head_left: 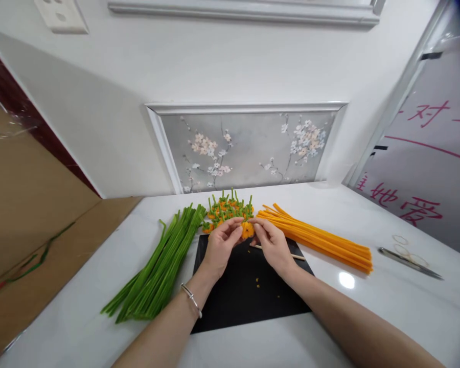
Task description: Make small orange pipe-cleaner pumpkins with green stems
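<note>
Between my two hands is a small orange pipe-cleaner pumpkin [247, 230], held above a black mat [237, 291]. My left hand [224, 244] pinches it from the left side. The fingers of my right hand [271, 241] are closed at its right edge. Just beyond my hands stand several finished-looking orange pieces with green stems [230, 204]. A thin wooden stick [298, 257] lies on the mat, partly hidden under my right hand. Tiny orange scraps [257, 282] are scattered on the mat.
A bundle of green pipe cleaners [159, 271] lies left of the mat. Orange pipe cleaners [325, 239] lie to the right. Farther right are metal tweezers [410, 263] and pale rubber bands [400, 245]. A white wall closes off the table's back; cardboard [61, 245] stands left.
</note>
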Demonstrator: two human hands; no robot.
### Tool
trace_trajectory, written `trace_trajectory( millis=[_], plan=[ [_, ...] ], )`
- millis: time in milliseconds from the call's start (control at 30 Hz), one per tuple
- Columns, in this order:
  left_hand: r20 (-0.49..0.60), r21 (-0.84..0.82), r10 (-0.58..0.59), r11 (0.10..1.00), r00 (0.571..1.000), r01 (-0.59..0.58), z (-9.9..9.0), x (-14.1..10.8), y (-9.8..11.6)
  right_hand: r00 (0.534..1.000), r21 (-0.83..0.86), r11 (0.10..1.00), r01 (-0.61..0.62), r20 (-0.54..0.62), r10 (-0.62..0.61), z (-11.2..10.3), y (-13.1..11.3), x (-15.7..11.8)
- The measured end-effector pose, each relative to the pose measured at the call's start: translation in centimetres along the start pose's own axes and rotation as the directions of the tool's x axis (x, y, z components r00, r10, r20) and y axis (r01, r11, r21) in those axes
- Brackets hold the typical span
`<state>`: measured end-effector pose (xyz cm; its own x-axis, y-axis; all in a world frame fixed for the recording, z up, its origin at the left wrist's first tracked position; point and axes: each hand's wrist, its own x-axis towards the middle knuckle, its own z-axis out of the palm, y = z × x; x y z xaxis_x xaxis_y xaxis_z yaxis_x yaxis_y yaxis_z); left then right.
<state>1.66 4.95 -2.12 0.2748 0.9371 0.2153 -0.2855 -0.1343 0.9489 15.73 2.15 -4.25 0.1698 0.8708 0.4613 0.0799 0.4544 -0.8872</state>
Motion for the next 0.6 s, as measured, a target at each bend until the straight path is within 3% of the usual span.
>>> trace_trajectory(
  millis=[200, 367, 600],
  plan=[
    [-0.033, -0.087, -0.051, 0.995, 0.998, 0.048, 0.2, -0.1, 0.3, 0.998, 0.112, 0.991, -0.067, 0.009, 0.066, -0.1, 0.0, 0.2],
    [-0.005, 0.075, -0.03, 0.997, 1.0, 0.031, 0.2, -0.4, 0.2, 0.98, 0.075, 0.983, -0.169, 0.116, 0.16, -0.4, -1.2, 0.7],
    [-0.044, -0.066, -0.148, 0.987, 0.988, 0.145, 0.9, -0.7, 0.9, 0.973, 0.096, 0.971, -0.219, 0.097, 0.21, -0.5, -1.3, 1.1]
  ],
)
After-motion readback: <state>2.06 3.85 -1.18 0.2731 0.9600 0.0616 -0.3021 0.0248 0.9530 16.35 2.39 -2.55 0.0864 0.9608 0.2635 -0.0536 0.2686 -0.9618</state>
